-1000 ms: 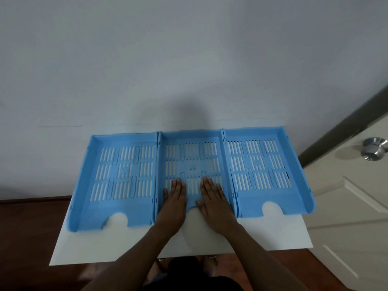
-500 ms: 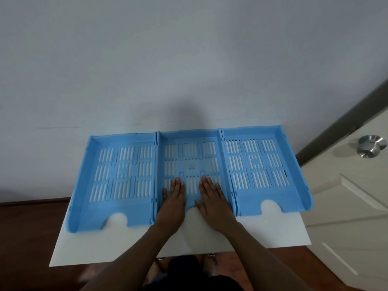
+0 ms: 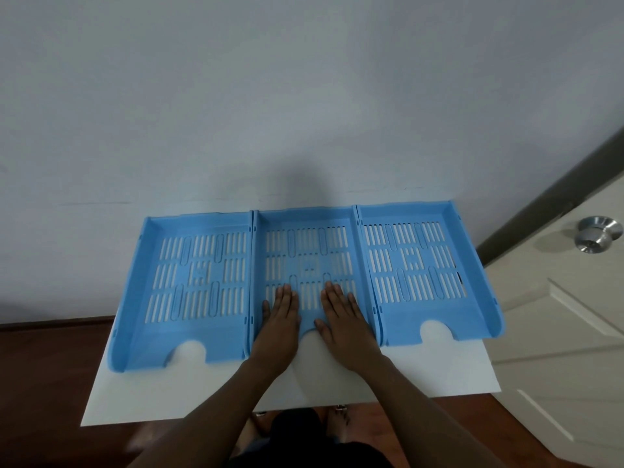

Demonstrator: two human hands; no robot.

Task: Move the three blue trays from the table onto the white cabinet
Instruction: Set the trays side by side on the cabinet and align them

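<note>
The middle tray (image 3: 305, 261) lies under our left hand (image 3: 278, 324) and right hand (image 3: 346, 327), both flat, fingers extended, pressing its floor, grasping nothing.

A home room: cream panelled door (image 3: 557, 332) with round metal knob (image 3: 596, 234) at right, dark wood floor (image 3: 44, 393) below, plain wall (image 3: 270, 96) above

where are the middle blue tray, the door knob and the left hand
middle blue tray (image 3: 305, 255): head view, on its slotted floor, beyond the fingertips
door knob (image 3: 597, 234): head view, on the metal knob's rounded face
left hand (image 3: 280, 320): head view, on the back of the hand, lying flat on the tray
</note>
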